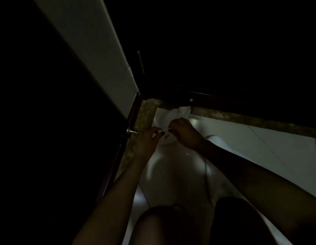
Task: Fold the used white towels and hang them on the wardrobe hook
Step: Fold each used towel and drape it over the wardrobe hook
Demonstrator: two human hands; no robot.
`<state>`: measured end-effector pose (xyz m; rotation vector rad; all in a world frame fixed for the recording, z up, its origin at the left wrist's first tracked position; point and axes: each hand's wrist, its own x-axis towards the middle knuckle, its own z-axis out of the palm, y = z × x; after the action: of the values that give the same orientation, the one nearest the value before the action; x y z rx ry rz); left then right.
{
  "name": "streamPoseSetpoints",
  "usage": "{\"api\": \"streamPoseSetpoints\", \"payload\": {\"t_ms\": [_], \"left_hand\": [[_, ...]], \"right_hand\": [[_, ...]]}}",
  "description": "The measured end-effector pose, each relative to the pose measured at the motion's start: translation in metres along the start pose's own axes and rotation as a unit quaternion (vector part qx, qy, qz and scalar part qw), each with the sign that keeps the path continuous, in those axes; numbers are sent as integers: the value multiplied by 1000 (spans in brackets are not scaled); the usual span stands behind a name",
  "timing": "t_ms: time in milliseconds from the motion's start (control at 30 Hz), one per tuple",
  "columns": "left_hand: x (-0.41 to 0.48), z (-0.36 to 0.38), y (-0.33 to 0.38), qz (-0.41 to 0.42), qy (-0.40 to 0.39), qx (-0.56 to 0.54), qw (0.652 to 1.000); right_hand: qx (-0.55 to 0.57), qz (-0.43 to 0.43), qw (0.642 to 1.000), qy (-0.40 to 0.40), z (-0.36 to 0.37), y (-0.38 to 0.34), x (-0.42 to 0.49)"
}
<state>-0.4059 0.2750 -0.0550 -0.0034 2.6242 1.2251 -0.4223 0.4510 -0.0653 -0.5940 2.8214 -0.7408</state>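
The scene is very dark. A white towel [167, 138] is bunched between my two hands at the middle of the head view. My left hand [148, 138] pinches its left edge with curled fingers. My right hand [185, 133] grips its right side from above. More white cloth [175, 112] trails away from my hands toward the dark wardrobe base [215, 96]. No hook shows in the dark.
A pale door edge or wall strip [93, 50] runs diagonally at upper left. A metal door knob [131, 131] sticks out just left of my left hand. A speckled stone threshold [242, 117] borders the glossy white floor [259, 147]. My knees [162, 227] fill the bottom.
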Motion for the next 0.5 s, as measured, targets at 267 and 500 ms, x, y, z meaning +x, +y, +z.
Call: {"api": "streamPoseSetpoints", "payload": {"t_ms": [267, 500], "left_hand": [[-62, -167, 195, -1, 29, -69, 997], [-159, -331, 389, 53, 56, -138, 987]], "right_hand": [[169, 92, 981, 3, -229, -135, -25], [185, 59, 981, 10, -457, -287, -63]]}}
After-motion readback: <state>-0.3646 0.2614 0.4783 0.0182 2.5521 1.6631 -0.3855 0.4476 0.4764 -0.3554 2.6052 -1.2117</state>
